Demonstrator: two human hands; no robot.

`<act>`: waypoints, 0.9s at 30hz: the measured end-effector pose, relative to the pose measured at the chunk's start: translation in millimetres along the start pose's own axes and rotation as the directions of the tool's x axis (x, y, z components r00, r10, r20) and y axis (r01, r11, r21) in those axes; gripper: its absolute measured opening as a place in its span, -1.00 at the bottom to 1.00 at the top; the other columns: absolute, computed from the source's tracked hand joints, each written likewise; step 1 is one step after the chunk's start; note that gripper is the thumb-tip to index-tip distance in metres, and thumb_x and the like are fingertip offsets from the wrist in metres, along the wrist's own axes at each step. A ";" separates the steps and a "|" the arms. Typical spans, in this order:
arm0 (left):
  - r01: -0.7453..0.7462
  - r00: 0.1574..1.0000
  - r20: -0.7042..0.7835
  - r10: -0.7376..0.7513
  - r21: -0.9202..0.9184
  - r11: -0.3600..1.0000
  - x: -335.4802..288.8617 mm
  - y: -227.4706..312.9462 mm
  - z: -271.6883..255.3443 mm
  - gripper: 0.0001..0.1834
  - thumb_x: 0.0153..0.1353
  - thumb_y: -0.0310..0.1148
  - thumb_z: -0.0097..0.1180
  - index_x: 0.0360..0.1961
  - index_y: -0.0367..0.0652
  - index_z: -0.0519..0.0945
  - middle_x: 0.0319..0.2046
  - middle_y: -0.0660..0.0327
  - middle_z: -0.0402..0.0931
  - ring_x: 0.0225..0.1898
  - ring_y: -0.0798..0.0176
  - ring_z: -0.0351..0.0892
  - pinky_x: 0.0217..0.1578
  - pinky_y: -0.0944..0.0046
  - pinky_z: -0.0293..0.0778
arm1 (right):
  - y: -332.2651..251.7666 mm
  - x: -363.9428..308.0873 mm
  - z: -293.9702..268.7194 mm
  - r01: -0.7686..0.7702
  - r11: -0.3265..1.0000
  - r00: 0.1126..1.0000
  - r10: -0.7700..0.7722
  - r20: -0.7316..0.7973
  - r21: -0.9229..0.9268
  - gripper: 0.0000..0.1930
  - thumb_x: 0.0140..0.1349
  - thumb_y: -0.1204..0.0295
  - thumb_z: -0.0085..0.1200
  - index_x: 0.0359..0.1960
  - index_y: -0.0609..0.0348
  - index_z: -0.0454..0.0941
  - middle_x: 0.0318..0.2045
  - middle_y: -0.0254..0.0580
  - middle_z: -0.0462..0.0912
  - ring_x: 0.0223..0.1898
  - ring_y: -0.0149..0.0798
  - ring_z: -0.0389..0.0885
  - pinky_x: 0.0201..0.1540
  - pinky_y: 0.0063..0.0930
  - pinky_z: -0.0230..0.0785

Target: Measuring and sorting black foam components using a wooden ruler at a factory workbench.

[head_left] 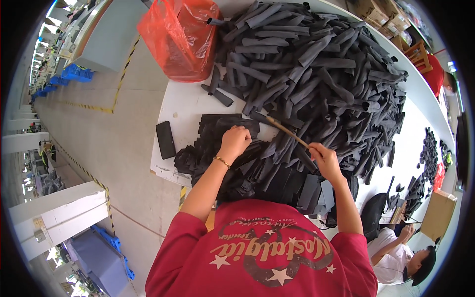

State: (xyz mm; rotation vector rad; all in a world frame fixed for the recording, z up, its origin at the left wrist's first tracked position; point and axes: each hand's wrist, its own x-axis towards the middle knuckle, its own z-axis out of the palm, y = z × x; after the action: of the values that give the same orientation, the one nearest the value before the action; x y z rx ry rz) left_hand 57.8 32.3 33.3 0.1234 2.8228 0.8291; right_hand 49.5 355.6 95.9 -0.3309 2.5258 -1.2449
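My right hand [324, 161] is closed around the lower end of a thin wooden stick [288, 132]. The far end of the stick meets a dark fabric tube [260, 118]; whether it goes inside cannot be made out. My left hand [235, 142], fingers curled in, rests on a stack of flat black fabric pieces [210, 129]. What it grips, if anything, is hidden beneath the fingers. Right beside the stick rises a large heap of dark grey fabric tubes [307, 64]. More black pieces [252, 173] lie between my forearms, close to my body.
On the white table [185, 101], a black phone [166, 140] lies at the left edge and a red plastic bag [183, 44] stands at the far left. A person in white [396, 255] sits to the right, near a cardboard box [438, 213] and smaller black piles [429, 153].
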 end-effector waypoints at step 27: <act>-0.462 0.877 -0.186 0.442 -0.076 0.884 -38.1 88.7 -56.1 -0.90 0.01 -0.36 0.21 -0.54 -0.13 0.56 -0.44 0.29 0.53 -0.17 0.17 0.46 -0.13 0.10 0.36 | -53.9 -11.9 23.3 0.146 0.981 0.944 -0.176 0.280 0.125 -0.72 0.26 0.53 -0.02 0.02 0.21 0.49 -0.51 -0.14 0.59 -0.46 -0.28 0.61 -0.34 -0.44 0.42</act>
State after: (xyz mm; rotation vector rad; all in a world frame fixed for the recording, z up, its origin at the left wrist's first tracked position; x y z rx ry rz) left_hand 85.4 72.1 133.9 0.7594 2.9277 1.1453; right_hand 72.9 310.4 127.5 -0.6574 2.2138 -1.2746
